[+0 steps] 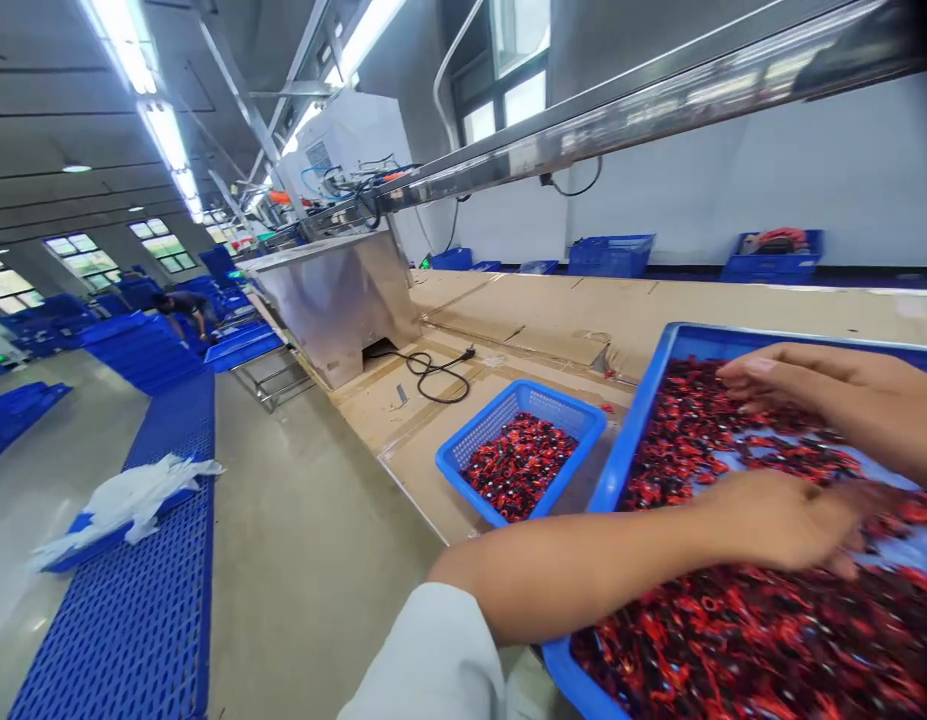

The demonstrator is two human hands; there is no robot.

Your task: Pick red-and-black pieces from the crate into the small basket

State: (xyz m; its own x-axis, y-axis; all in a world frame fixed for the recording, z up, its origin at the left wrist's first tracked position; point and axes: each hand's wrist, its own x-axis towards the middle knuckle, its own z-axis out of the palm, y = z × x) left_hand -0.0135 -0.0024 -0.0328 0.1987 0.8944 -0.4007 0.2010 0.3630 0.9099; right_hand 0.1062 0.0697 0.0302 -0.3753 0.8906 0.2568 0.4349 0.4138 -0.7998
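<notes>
Red-and-black pieces (733, 640) lie loose in a large blue tray (634, 425), heaped towards the near end and sparser in the middle, where patches of its pale bottom show. The left hand (789, 525), its arm in a white sleeve (437, 650), reaches low over them with fingers pointing down; blur leaves me unable to tell whether it pinches any. The right hand (823, 385) is above the far part, fingers bent, its grip likewise impossible to tell. Just beside the tray, a smaller blue basket (560, 408) of similar pieces stands on the bench (373, 415), near a black cable (442, 400).
</notes>
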